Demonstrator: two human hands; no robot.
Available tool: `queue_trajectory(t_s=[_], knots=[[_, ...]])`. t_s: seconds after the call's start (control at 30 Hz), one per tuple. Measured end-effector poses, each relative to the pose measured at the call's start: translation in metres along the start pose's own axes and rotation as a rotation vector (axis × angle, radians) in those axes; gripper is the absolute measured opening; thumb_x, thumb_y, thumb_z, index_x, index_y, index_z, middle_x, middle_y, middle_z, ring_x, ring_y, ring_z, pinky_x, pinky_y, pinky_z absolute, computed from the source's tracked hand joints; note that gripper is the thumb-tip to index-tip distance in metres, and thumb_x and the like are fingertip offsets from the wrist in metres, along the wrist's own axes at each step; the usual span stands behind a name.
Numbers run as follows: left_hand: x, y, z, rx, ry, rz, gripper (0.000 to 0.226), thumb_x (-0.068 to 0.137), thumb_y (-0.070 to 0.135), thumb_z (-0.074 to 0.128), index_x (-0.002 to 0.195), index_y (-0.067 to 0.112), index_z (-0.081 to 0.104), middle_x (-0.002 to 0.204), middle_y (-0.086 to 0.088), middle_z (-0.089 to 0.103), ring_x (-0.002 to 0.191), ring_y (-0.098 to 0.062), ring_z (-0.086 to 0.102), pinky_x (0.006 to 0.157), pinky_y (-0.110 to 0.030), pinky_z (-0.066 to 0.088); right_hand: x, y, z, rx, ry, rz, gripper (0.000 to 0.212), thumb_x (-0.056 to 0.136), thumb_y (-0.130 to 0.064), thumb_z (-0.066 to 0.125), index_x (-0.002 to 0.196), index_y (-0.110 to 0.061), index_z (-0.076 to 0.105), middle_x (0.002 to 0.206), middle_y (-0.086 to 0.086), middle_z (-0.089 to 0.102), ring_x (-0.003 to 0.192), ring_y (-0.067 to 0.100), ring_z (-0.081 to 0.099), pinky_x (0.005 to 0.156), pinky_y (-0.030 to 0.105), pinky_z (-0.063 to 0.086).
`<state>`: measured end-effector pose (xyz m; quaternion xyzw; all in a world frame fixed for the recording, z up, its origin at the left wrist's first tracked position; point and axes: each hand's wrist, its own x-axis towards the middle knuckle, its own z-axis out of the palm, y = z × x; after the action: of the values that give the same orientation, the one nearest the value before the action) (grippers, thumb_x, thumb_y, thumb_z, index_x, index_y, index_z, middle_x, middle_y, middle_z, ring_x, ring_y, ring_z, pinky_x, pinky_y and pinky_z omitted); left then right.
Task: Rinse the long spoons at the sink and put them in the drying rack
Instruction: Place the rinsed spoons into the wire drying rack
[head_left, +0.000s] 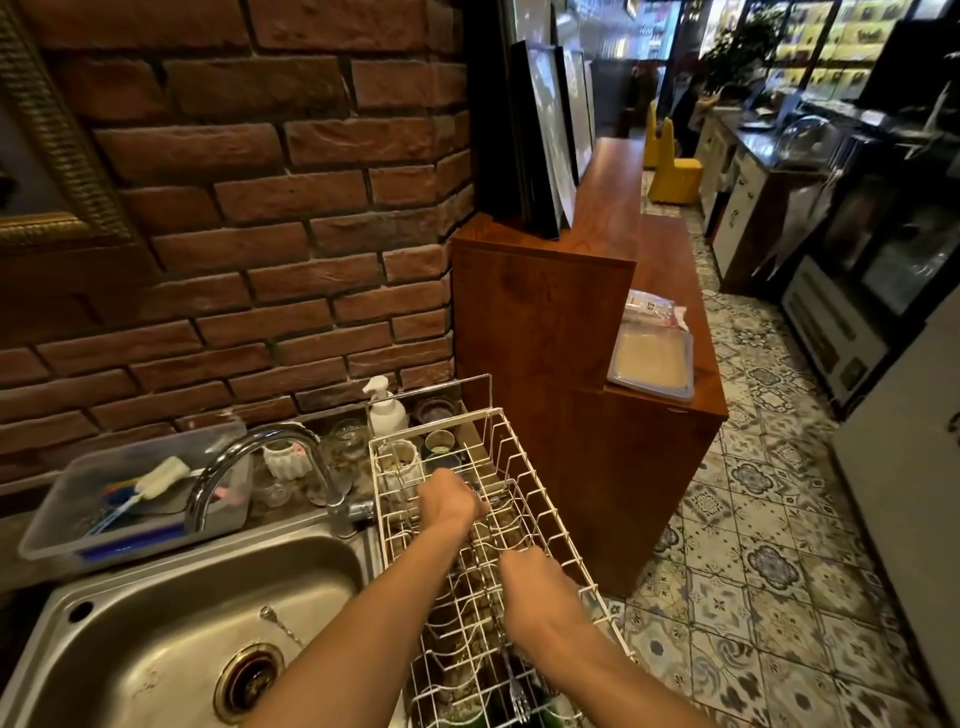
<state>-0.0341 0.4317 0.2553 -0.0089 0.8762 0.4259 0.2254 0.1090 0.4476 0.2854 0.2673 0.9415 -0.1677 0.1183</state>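
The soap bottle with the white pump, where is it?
In the head view the soap bottle stands at the back of the counter against the brick wall, just behind the far end of the white drying rack and right of the faucet.

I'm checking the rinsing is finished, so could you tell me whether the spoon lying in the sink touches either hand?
Apart. The head view shows the spoon alone in the sink basin, both hands over the drying rack.

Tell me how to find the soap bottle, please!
Find the shiny metal sink under the brick wall, then follow its curved tap toward the white wire drying rack. Behind the rack's far corner stands the soap bottle: the only white pump bottle among the small cups and jars.
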Motion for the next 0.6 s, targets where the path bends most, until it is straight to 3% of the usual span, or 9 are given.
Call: queue_trajectory(t_s=[0.17, 0.3, 0.43, 0.53, 0.6], knots=[[-0.004, -0.001, 0.002, -0.015, -0.003, 0.016, 0.006, 0.083, 0.0, 0.073, 0.089, -0.002, 0.074, 0.083, -0.008, 0.076, 0.089, -0.015, 0.072, 0.083, -0.027, 0.052, 0.002, 0.001, 0.002, -0.004, -0.018, 0.015, 0.03, 0.085, 0.009, 0.058, 0.11, -0.008, 0.059, 0.113, 0.012, 0.064, 0.103, 0.028, 0.063, 0.082, 0.035, 0.052], [-0.004, -0.003, 0.004, -0.03, 0.016, 0.031, 0.004, 0.083, -0.002, 0.073, 0.087, -0.003, 0.072, 0.081, -0.01, 0.076, 0.083, -0.015, 0.07, 0.086, -0.034, 0.057, 0.005, 0.002, 0.005, -0.008, -0.034, 0.023, 0.032, 0.084, 0.008, 0.061, 0.112, -0.008, 0.06, 0.115, 0.013, 0.064, 0.106, 0.029, 0.063, 0.089, 0.038, 0.054], [-0.006, -0.005, 0.004, -0.044, 0.043, 0.038, 0.009, 0.083, -0.006, 0.071, 0.077, 0.0, 0.071, 0.081, -0.005, 0.073, 0.077, -0.009, 0.065, 0.08, -0.033, 0.055, 0.006, 0.004, 0.008, 0.002, -0.03, 0.017, 0.034, 0.083, 0.01, 0.06, 0.112, -0.009, 0.059, 0.115, 0.013, 0.063, 0.105, 0.029, 0.062, 0.089, 0.038, 0.055], [-0.009, -0.007, 0.003, -0.029, 0.056, 0.059, 0.013, 0.084, -0.005, 0.07, 0.074, 0.003, 0.07, 0.082, -0.005, 0.072, 0.073, -0.005, 0.061, 0.086, -0.036, 0.056, 0.006, 0.005, 0.007, 0.003, -0.019, 0.014, 0.031, 0.083, 0.01, 0.06, 0.109, -0.007, 0.061, 0.113, 0.014, 0.064, 0.103, 0.029, 0.063, 0.087, 0.037, 0.056], [-0.011, -0.005, 0.0, -0.022, 0.05, 0.067, 0.015, 0.085, -0.005, 0.069, 0.073, 0.004, 0.072, 0.084, -0.007, 0.074, 0.082, -0.011, 0.065, 0.092, -0.038, 0.056, 0.007, 0.005, 0.006, 0.007, -0.011, 0.011, 0.03, 0.084, 0.009, 0.06, 0.109, -0.007, 0.06, 0.114, 0.014, 0.063, 0.104, 0.029, 0.063, 0.087, 0.036, 0.055]])
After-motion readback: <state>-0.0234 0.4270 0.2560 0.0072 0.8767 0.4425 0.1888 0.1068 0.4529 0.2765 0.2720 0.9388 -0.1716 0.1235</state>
